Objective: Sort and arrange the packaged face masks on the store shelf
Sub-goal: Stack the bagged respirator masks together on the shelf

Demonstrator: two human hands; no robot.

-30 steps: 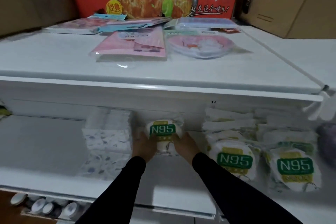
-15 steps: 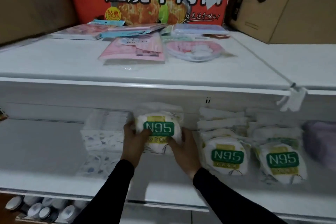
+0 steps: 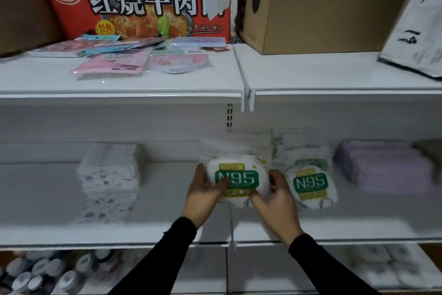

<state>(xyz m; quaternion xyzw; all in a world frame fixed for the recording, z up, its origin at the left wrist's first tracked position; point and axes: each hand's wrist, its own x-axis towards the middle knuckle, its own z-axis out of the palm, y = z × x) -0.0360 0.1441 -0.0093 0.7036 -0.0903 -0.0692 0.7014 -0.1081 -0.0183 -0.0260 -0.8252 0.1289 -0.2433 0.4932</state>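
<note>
**Inspector:** Since the earlier frame, both hands have carried the N95 mask pack (image 3: 236,178) rightward along the middle shelf (image 3: 47,230); it now sits just beside the second N95 pack (image 3: 311,187), where before it stood close to the white patterned packs (image 3: 108,170).

**Clerk:** State of grip?

**Inspector:** Left hand (image 3: 203,195) holds the pack's left edge, thumb laid across the green label. Right hand (image 3: 275,201) has its fingers curled at the lower right edge; thumb contact appears made, though blur prevents certainty. The pack is upright, label facing outward.

**Clerk:** Clearance?

**Inspector:** Open shelf lies between the held pack and the white patterned packs on the left, with more bare shelf beyond them. On the right, room is tight: the second pack is nearly touching the right hand, and a stack of lilac masks (image 3: 385,165) follows near it. More white packs stand behind. A thin divider (image 3: 231,227) runs front to back below the held pack.

**Clerk:** Surface and surroundings?

**Inspector:** White shelving with a raised front lip. The upper shelf (image 3: 334,74) carries flat pink packets (image 3: 114,65) and a round pink-rimmed pack (image 3: 181,62), backed by a red noodle carton (image 3: 134,2) and a brown cardboard box (image 3: 323,7). Below, on the left, small capped bottles (image 3: 35,273) are visible, blurred.
</note>
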